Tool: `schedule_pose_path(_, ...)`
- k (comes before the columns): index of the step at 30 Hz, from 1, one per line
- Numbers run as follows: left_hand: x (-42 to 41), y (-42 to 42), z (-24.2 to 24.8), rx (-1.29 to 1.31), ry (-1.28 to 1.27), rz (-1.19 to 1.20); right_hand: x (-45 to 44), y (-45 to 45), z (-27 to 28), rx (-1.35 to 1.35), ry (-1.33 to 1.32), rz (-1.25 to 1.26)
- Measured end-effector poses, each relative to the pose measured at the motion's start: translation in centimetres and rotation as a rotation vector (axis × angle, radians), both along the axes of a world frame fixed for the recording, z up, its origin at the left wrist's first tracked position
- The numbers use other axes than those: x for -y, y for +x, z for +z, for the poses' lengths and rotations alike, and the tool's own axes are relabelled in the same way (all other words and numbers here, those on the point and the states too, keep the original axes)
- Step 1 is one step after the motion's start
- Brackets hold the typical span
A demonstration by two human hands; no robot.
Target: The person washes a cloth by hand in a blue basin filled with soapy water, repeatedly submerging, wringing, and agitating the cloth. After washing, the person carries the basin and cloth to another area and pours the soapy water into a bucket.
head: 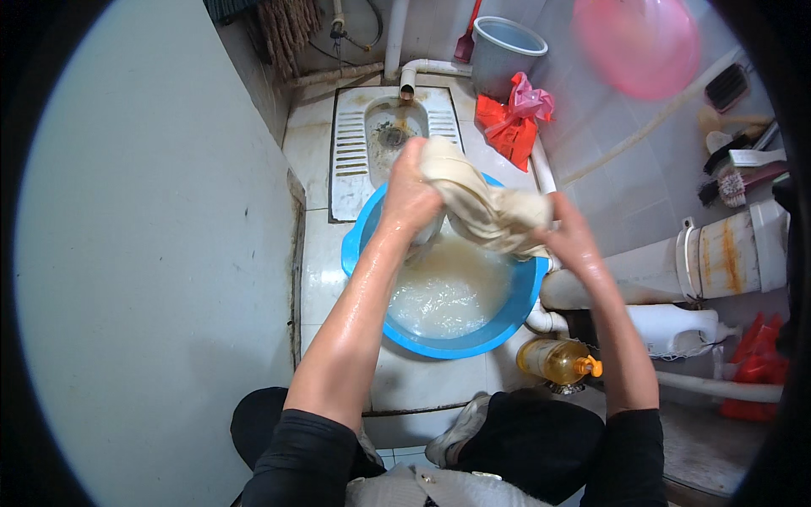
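Observation:
A wet cream-coloured cloth, bunched and twisted, is stretched between my two hands above a blue plastic basin. My left hand grips its upper left end, and my right hand grips the lower right end. Cloudy, whitish water with ripples lies in the basin. Part of the cloth seems to hang down behind my left wrist, though my arm hides most of that. The basin stands on pale floor tiles and overlaps the front of a squat toilet.
At the back right are a grey bucket and a red plastic bag. An amber pump bottle and a white jug stand by the thick drainpipe. Several brushes hang on the right wall. A pale wall bounds the left.

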State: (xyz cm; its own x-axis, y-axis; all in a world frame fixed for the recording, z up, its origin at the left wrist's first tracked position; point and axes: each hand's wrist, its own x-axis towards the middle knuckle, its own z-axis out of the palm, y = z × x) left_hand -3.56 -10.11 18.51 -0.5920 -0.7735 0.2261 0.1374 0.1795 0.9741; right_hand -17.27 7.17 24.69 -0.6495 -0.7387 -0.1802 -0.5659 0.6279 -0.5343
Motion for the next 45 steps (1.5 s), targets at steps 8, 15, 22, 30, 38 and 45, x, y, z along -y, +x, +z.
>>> schedule_pose_path(8, -2.7, 1.2, 3.2, 0.315, 0.112, -0.451, 4.3, 3.3, -3.2, -0.08, -0.456, 0.5)
schedule_pose_path(15, 1.1, 4.6, 0.2, 0.486, 0.515, -0.274, 5.0, 1.2, -3.3, -0.03, -0.649, 0.467)
schedule_pose_path(22, -6.3, 2.3, -4.7, -0.511, 1.382, -0.583, 1.9, 7.6, -1.8, -0.346, -0.612, 0.965)
schedule_pose_path(30, -8.2, 0.3, -4.2, -0.84, 1.257, -0.4, 0.0, 0.1, -10.6, 1.705, -0.89, -0.296)
schedule_pose_path(38, -16.4, -0.1, -0.2, -1.166, 1.444, -0.897, 1.9, 1.2, -12.5, 1.797, -0.802, -0.141)
schedule_pose_path(45, -14.3, 0.7, -2.0, -0.227, 1.283, -0.622, 6.9, -4.4, -7.9, 1.249, -0.757, 0.196)
